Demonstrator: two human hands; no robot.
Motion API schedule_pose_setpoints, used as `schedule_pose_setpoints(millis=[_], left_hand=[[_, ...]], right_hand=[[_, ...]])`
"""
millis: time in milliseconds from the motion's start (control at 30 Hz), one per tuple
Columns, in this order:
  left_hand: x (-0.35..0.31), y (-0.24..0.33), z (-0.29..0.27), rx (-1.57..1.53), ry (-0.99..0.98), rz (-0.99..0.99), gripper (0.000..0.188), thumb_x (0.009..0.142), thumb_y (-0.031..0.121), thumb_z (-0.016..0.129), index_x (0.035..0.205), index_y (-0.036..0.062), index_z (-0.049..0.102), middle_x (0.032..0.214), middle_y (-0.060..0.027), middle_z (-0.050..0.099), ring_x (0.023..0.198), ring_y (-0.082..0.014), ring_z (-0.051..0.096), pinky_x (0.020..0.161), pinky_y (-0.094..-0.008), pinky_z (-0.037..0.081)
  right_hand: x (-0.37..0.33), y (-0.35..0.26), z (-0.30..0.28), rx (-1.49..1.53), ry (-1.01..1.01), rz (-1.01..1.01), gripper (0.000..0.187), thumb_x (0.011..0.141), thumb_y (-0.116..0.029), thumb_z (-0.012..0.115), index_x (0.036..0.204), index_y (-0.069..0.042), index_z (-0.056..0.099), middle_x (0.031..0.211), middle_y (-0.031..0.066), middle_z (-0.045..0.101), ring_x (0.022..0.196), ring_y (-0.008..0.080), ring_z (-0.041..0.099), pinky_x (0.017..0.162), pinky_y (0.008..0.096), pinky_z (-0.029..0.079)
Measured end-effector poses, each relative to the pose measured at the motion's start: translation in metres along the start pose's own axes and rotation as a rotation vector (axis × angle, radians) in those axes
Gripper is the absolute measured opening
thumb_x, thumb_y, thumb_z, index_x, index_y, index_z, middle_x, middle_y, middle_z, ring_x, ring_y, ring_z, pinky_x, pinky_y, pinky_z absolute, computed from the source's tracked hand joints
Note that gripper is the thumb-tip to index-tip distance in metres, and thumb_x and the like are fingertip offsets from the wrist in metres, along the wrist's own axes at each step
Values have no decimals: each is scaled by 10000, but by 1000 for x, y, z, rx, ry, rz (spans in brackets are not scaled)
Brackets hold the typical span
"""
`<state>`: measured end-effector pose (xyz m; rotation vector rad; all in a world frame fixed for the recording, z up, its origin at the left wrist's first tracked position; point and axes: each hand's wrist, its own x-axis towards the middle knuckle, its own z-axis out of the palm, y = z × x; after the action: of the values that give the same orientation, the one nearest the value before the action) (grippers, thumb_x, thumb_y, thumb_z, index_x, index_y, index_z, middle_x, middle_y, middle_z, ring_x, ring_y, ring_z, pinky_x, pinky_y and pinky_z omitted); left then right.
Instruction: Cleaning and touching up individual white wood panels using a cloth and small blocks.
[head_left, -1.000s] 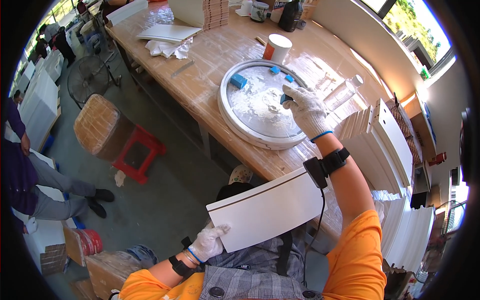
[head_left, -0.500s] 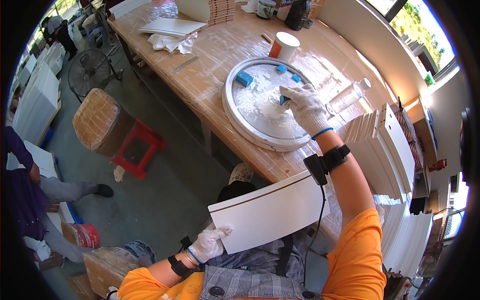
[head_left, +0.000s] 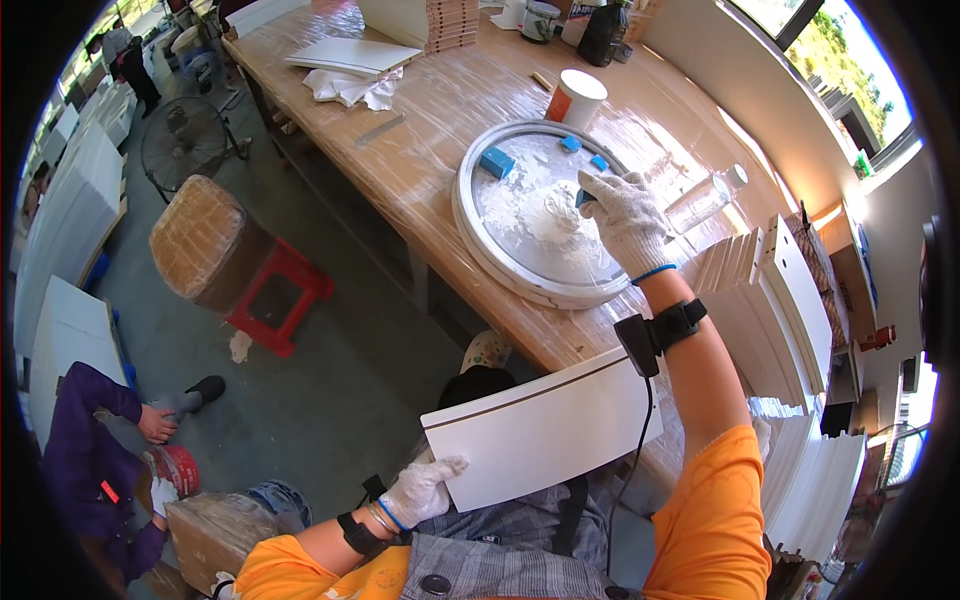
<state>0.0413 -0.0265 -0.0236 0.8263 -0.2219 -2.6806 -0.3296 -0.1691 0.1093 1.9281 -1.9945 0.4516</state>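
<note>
A white panel (head_left: pixel 548 432) with a brown groove along its far edge lies tilted across my lap. My gloved left hand (head_left: pixel 418 490) grips its near left corner, thumb on top. My gloved right hand (head_left: pixel 628 222) pinches a small blue block (head_left: pixel 583 198) over the round grey lid-like tray (head_left: pixel 463 215) on the table. White paste (head_left: pixel 548 222) is smeared across the middle of that tray. A larger blue block (head_left: pixel 496 163) and two smaller ones, a left piece (head_left: pixel 570 144) and a right piece (head_left: pixel 598 162), rest near its far rim.
Beyond the tray stands a white-and-orange tub (head_left: pixel 577 98); a clear bottle (head_left: pixel 700 200) is right of my hand. Stacked white panels (head_left: pixel 765 300) crowd the right side. A padded seat on a red stool (head_left: pixel 285 300) and a co-worker in purple (head_left: pixel 90 450) are at left.
My right hand, with the blue block, has shifted slightly over the paste. My left hand still holds the panel. The co-worker at left has bent down toward the red bucket.
</note>
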Motion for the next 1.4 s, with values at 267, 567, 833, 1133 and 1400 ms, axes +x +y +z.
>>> schedule_pose_setpoints(millis=[267,567,833,1133,1400], left_hand=[[-1,1,8,25,2,15,543,848,46,562,1358,23,376,1288,-136,509,1208,-263,490,1029,-433,388],[3,-1,-1,11,-14,7,541,847,55,575,1350,22,379,1293,-136,502,1212,-266,486,1029,-434,390],[0,-1,-6,-9,-43,15,553,864,52,561,1377,35,355,1319,-141,481,1226,-264,472,1045,-435,369],[5,-9,-17,-67,-91,-12,458,908,98,567,1335,32,414,1222,-109,540,1128,-208,519,1013,-378,398],[9,-9,-19,-100,-93,-20,411,917,110,554,1299,6,441,1208,-111,550,1129,-214,520,1027,-391,387]], right_hand=[[-5,7,-3,19,33,-66,385,715,-137,709,1096,-117,661,974,65,678,855,295,566,783,380,468],[-6,3,-10,-8,39,59,373,722,-154,706,1091,-115,661,988,80,674,911,306,565,844,386,449],[-16,7,-5,39,-58,193,342,748,-149,654,1087,-103,663,951,94,668,953,311,568,849,396,450],[-30,19,8,-94,3,183,354,748,-198,660,1087,-95,658,939,114,654,948,323,562,856,429,435],[-30,15,2,-76,-7,241,343,734,-163,659,1068,-84,654,928,124,637,948,340,560,862,444,423]])
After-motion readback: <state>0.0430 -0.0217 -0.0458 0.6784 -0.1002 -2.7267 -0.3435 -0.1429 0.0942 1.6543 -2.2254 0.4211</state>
